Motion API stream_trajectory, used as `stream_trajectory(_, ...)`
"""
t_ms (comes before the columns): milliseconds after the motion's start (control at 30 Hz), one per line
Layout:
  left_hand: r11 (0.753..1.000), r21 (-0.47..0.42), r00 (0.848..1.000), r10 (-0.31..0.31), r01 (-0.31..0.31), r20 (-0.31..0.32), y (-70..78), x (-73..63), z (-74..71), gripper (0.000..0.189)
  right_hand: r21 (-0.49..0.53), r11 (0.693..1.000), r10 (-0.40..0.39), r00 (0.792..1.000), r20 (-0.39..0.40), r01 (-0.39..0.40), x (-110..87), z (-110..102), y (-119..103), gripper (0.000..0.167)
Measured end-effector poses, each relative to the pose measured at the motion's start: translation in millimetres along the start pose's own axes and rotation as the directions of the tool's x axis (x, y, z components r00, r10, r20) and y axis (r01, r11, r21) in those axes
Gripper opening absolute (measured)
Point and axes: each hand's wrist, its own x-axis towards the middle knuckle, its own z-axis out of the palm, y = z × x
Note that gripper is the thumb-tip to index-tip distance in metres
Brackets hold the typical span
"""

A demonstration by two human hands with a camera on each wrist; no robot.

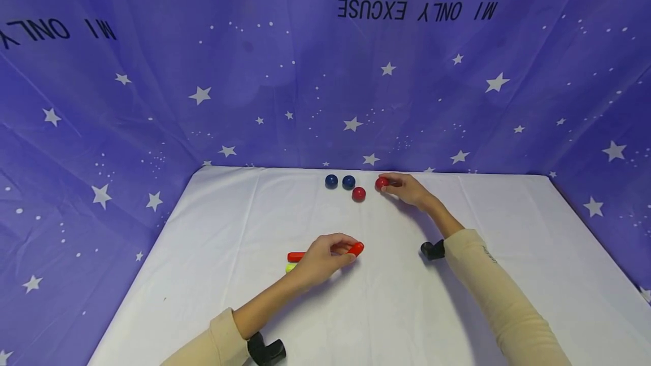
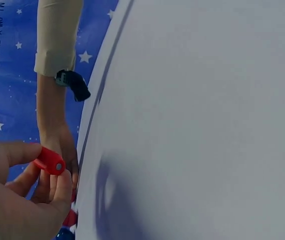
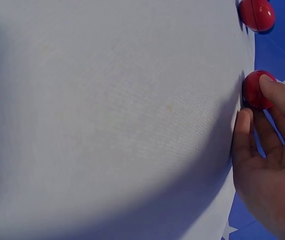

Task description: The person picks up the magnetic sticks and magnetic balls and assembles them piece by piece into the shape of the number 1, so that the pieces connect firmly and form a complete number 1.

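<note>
Pinching red stick [image 1: 358, 248] in head view: left hand [image 1: 322, 257], stick's long axis toward 2 o'clock. Right hand [image 1: 408, 190] grips red ball [image 1: 380, 184] at hand's 9 o'clock; loose red ball [image 1: 358, 194] at 8 o'clock from it, right hand nearer. Left wrist: stick between thumb and fingers, axis toward 4 o'clock. Right wrist: thumb on gripped ball, loose one apart at 12 o'clock.

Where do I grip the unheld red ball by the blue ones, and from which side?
Pinch the unheld red ball across its widest middle, probably coming from the near right: it is round and may roll. A blue ball crowds its far left side, while the right hand, holding the other red ball, is farther off to the right.
</note>
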Motion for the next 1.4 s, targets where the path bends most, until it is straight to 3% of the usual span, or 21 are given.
stream_trajectory(67,0.993,-0.104,0.999,-0.046,0.047,0.01,3.2,4.7,4.4,0.025,0.006,1.0,-0.003,1.0,-0.001,0.003,-0.6,0,0,0.05)
stream_trajectory(233,0.943,-0.308,0.992,-0.124,0.123,0.019,8.6,14.7,17.4,0.027,0.034,0.999,0.002,1.0,0.002,-0.002,-2.1,-1,-2,0.05)
stream_trajectory(500,0.892,-0.425,0.982,-0.186,0.154,-0.035,12.8,31.8,34.7,0.027,0.086,0.996,0.019,1.0,0.009,-0.02,-1.1,-3,3,0.052)
stream_trajectory(633,0.869,-0.468,0.973,-0.22,0.164,-0.068,14.0,40.6,40.6,0.029,0.102,0.995,0.019,1.0,0.004,-0.019,-0.5,-5,7,0.053)
stream_trajectory(867,0.86,-0.488,0.973,-0.217,0.151,-0.08,15.4,52.5,49.2,0.027,0.116,0.993,0.015,1.0,0.007,-0.015,-2.4,-6,6,0.051)
stream_trajectory(1100,0.833,-0.525,0.958,-0.266,0.171,-0.109,11.2,65.6,57.4,0.024,0.122,0.992,0.017,1.0,0.013,-0.019,-2.4,-4,5,0.051)
stream_trajectory(1400,0.831,-0.529,0.948,-0.286,0.171,-0.142,12.3,78.0,62.4,0.021,0.205,0.979,-0.006,1.0,-0.014,0.008,0.1,-5,11,0.047)
